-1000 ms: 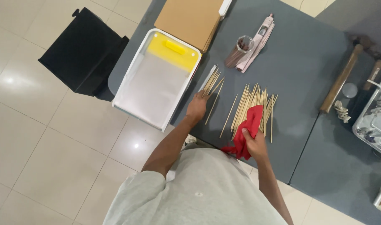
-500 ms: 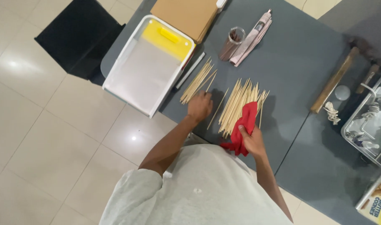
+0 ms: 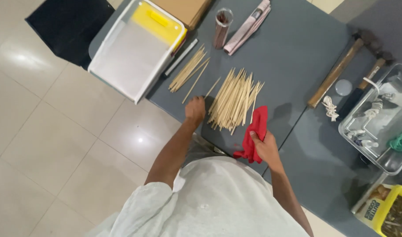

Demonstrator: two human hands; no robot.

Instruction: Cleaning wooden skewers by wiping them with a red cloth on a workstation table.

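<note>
A large heap of thin wooden sticks [image 3: 236, 98] lies on the grey table [image 3: 297, 57]. A smaller bundle of sticks [image 3: 188, 70] lies to its left, with one loose stick [image 3: 212, 87] between them. My left hand [image 3: 195, 109] rests on the table at the near left end of the large heap, fingers curled, and whether it holds a stick is hidden. My right hand [image 3: 266, 147] grips a red cloth [image 3: 255, 131] just right of the heap's near end.
A white tray with a yellow handle [image 3: 135, 48] overhangs the table's left edge, a pen [image 3: 181, 57] beside it. A glass jar [image 3: 222, 27], a folded paper [image 3: 249, 27], two hammers [image 3: 337, 72], a metal tray [image 3: 381, 118] with cord, and a black mat [image 3: 65, 22] on the floor.
My left hand has slid from the small bundle toward the near end of the large heap. The red cloth and my right hand have come off the heap, down and to the right.
</note>
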